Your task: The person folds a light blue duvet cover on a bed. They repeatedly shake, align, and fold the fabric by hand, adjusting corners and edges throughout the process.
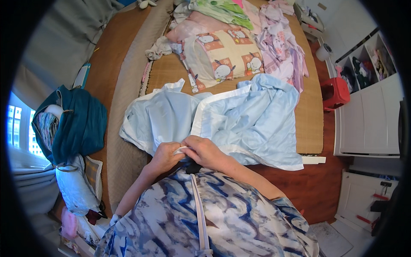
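A light blue satiny garment (250, 125) with white trim lies spread and rumpled on a woven mat (310, 128) in front of me. My left hand (167, 154) pinches the garment's white edging near my waist. Beside it, touching, my right hand (204, 150) grips the same edging from the other side. The fingertips of both hands meet, so the bit of cloth between them is mostly hidden.
Beyond the garment lie a cartoon-print cloth (237, 59), pink floral clothing (279, 48) and a green cloth (224, 13). A stuffed teal bag (85, 122) stands at left. To the right are a red stool (335, 93) and a white cabinet (369, 125).
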Motion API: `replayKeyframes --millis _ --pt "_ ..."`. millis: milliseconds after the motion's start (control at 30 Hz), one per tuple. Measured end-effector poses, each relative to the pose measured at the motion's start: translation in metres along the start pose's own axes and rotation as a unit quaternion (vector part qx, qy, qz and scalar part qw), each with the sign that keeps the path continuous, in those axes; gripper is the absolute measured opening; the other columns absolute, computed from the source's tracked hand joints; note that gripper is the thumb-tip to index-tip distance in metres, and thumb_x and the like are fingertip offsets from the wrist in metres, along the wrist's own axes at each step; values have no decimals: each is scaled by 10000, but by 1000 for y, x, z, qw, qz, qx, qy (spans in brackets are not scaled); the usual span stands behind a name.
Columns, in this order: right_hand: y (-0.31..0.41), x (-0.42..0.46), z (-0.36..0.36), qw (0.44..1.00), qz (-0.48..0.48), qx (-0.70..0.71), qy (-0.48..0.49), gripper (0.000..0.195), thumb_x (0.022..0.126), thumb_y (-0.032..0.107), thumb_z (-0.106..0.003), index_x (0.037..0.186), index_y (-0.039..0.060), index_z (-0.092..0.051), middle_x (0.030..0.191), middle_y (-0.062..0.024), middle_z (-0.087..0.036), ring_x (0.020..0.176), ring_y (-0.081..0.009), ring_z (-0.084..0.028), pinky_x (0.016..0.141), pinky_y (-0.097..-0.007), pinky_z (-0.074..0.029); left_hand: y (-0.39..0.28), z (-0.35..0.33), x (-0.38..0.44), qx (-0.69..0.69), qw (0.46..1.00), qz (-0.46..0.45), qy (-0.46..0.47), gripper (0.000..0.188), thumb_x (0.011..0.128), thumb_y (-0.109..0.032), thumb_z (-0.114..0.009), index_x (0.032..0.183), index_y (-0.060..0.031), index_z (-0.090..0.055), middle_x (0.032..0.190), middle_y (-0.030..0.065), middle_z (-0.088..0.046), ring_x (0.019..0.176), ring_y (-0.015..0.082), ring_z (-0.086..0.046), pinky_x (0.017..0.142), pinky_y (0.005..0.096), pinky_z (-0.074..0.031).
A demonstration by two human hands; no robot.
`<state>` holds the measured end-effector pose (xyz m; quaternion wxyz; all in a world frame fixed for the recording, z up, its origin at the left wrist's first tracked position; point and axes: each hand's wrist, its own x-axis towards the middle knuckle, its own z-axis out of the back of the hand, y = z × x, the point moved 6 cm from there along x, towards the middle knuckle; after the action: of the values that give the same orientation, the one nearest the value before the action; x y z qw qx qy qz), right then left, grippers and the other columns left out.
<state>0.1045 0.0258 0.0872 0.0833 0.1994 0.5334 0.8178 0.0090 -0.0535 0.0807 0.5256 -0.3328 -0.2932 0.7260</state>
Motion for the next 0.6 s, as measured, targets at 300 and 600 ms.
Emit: replayKeyframes --millis 300,600 --pt "-69 -68 30 989 -71 -95 -93 240 657 -25 -586 886 38 -548 827 -131 -567 750 -327 -561 640 -355 -456 -19 46 -6 -40 997 13 -58 95 760 -43 -571 812 28 -606 679 156 -582 622 197 -576 576 292 -431" --pt "-182 -202 77 944 -195 -238 -120 180 734 35 -552 899 59 -617 806 -139 -609 726 -306 -587 632 -357 -471 -23 48 -41 22 999 39 -20 139 725 -57 -599 652 21 -509 595 166 -485 551 285 -528 512 326 -401"
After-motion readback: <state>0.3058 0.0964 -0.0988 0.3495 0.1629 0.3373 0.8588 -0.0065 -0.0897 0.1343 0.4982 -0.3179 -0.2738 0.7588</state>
